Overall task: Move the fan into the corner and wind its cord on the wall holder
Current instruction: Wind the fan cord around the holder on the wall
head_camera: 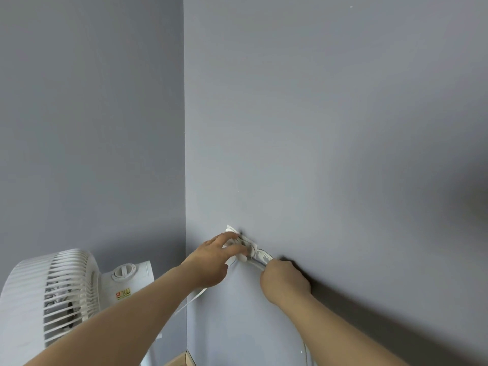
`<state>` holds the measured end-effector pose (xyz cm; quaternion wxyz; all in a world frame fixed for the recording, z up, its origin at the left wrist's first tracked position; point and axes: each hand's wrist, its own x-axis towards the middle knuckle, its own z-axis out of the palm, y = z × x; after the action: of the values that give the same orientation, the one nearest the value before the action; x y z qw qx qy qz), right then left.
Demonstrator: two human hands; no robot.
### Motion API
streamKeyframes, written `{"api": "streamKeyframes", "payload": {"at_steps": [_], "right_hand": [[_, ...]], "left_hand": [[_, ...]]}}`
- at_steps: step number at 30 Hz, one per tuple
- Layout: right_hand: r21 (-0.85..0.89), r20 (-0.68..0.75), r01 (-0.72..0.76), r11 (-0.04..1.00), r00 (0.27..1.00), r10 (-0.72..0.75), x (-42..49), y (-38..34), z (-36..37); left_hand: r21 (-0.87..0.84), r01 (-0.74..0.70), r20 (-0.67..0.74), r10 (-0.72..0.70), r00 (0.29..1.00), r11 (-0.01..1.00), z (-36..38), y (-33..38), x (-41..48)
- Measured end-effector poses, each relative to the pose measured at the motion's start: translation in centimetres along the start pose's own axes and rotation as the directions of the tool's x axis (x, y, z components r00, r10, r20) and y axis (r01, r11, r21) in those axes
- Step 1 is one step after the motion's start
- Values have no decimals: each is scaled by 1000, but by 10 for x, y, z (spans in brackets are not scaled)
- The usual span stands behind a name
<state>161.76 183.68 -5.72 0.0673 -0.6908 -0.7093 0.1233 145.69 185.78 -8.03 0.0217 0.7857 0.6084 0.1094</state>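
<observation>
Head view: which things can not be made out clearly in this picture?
- Wall holder: mostly covered by the left hand; number of cord turns unclear.
- Cord: its part inside the right hand is hidden; no plug visible.
- Fan: base hidden by the left forearm and the bottom edge.
- Sticker on it: text too small to read.

Grey wall (pixel 330 128), white holder (pixel 252 246) stuck on it
</observation>
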Motion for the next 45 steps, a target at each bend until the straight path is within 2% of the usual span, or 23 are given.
{"api": "streamKeyframes", "payload": {"at_steps": [5,9,11,13,15,18,20,23,25,27,31,35,37,38,40,42,45], "right_hand": [[-125,-106,91,988,989,-104,-2,-7,-16],[-46,-163,92,995,982,-98,3,-9,-32],[25,-149,89,996,985,-85,4,-12,-38],[131,-94,83,988,993,-71,6,-14,-44],[283,-6,48,958,999,-48,10,-16,-48],[504,202,-45,863,977,-67,14,-16,-54],[647,281,-141,750,958,-62,17,-15,-54],[857,312,-262,443,949,-43,22,-18,-48],[905,295,-262,335,954,-48,21,-25,-46],[920,284,-256,298,958,-51,19,-32,-45],[888,295,-265,376,955,-25,20,-40,-40],[934,262,-250,254,965,-12,24,-45,-36],[945,241,-233,227,970,-8,26,-47,-34],[941,232,-221,256,973,-14,27,-47,-34],[907,210,-183,380,977,-31,28,-47,-33],[855,204,-153,495,978,-49,29,-46,-32],[802,187,-115,586,980,-63,31,-49,-26]], "left_hand": [[-110,26,54,-20,998,994,-10,4,2],[-229,15,56,-2,998,973,-10,1,6],[-413,24,87,13,996,910,-14,0,8],[-590,76,125,-2,992,804,-19,2,9],[-699,124,72,-103,992,705,-22,3,11],[-749,221,-18,-354,935,624,-26,3,11],[-772,233,-52,-424,904,591,-29,3,8],[-802,223,-69,-456,887,555,-36,2,2],[-829,214,-29,-421,906,516,-42,5,-3],[-849,222,49,-347,937,480,-48,8,-8],[-875,261,157,-271,950,407,-52,10,-16],[-905,242,165,-238,957,350,-52,13,-18],[-934,214,150,-232,961,286,-54,14,-17],[-947,205,149,-228,962,248,-55,14,-17],[-954,202,148,-239,960,222,-57,15,-16],[-938,215,136,-283,950,272,-55,14,-16],[-916,190,58,-353,934,352,-54,13,-14]]}}
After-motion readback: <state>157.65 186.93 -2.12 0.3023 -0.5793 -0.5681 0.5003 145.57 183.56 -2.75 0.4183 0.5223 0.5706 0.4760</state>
